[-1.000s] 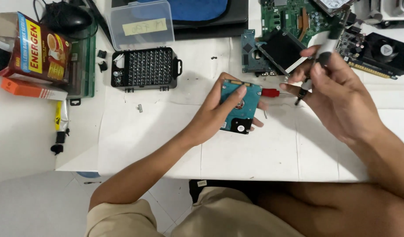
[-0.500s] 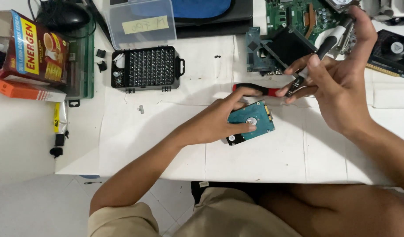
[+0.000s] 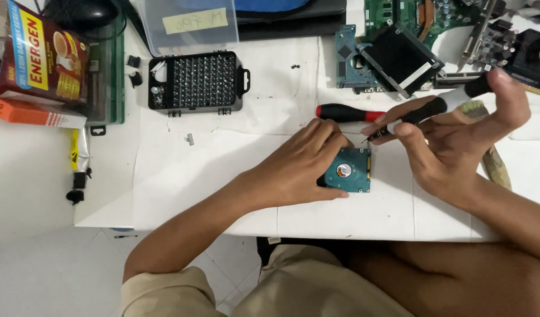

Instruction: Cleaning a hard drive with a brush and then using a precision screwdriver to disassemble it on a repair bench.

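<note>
Head view, looking down at a white surface [image 3: 211, 176]. The left hand [image 3: 302, 167] lies flat, fingers together, pressing on the left part of a small hard drive [image 3: 351, 171], which rests circuit side up near the middle of the surface. The right hand [image 3: 452, 144] pinches a black-handled screwdriver [image 3: 425, 113] between thumb and fingers; the tool is tilted, its tip just above the drive's upper right corner, whether touching cannot be told. A second screwdriver with a red and black handle [image 3: 347, 113] lies on the surface just above the left hand's fingertips. An open black bit case [image 3: 196, 82] filled with rows of bits stands well to the upper left, with a clear lid [image 3: 185, 26] behind it. Green circuit boards [image 3: 393, 56] occupy the upper right edge, near the right hand. A red carton [image 3: 44, 53] and an orange box [image 3: 29, 111] sit at the far left. A small grey part [image 3: 189, 139] lies alone below the bit case.
</note>
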